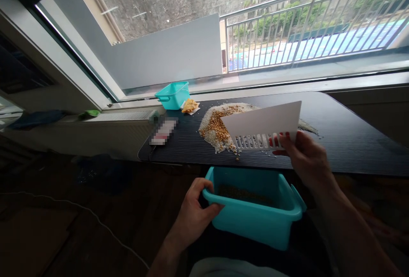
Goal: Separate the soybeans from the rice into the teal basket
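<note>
My right hand (305,151) pinches the lower right corner of a white card (265,121) with a row of slots along its lower edge. The card is tilted above the dark table, in front of a spread pile of white grains and yellow-brown beans (219,125), hiding part of it. With fingers and thumb, my left hand (196,206) grips the left rim of a turquoise plastic tub (255,223) below the table's front edge. Small dark greenish bits (244,194) lie on the tub's floor; their kind cannot be made out.
On the dark table (348,140), a greyish-green heap (307,127) shows partly behind my right hand. Another turquoise tub (174,96) stands by the window, with something yellow and crumpled (189,105) on white paper beside it. A blurred-out flat object (164,131) lies at the left.
</note>
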### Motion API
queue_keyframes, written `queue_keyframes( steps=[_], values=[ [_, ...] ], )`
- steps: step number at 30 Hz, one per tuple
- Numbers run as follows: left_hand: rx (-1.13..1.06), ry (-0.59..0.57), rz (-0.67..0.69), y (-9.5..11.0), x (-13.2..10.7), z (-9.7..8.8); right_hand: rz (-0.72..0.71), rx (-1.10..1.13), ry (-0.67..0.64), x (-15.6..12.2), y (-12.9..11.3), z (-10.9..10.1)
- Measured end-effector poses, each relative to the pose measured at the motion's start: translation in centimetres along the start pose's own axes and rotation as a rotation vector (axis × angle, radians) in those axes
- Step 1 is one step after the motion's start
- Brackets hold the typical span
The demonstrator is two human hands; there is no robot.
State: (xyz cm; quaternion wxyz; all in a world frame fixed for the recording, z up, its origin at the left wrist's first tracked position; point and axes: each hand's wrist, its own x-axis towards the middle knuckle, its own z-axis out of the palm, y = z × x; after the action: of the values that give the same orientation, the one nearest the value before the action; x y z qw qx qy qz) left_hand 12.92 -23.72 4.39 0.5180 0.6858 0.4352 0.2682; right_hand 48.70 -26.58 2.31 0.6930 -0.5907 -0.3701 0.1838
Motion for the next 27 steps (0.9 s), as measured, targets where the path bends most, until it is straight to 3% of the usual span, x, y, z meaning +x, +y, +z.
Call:
queue_keyframes(
  steps=[6, 20, 27],
  values=[
    [-0.004, -0.005, 0.014, -0.6, 0.0, -0.1, 0.013, 0.003, -0.126, 0.1, -0.5, 0.2],
    [-0.016, 0.000, 0.006, -0.5, 0.1, -0.2, 0.004, 0.023, -0.081, -0.3, -0.3, 1.6],
    [-0.006, 0.005, 0.008, -0.1, 0.0, -0.4, 0.030, 0.012, -0.087, -0.9, -0.9, 0.1]
  ],
)
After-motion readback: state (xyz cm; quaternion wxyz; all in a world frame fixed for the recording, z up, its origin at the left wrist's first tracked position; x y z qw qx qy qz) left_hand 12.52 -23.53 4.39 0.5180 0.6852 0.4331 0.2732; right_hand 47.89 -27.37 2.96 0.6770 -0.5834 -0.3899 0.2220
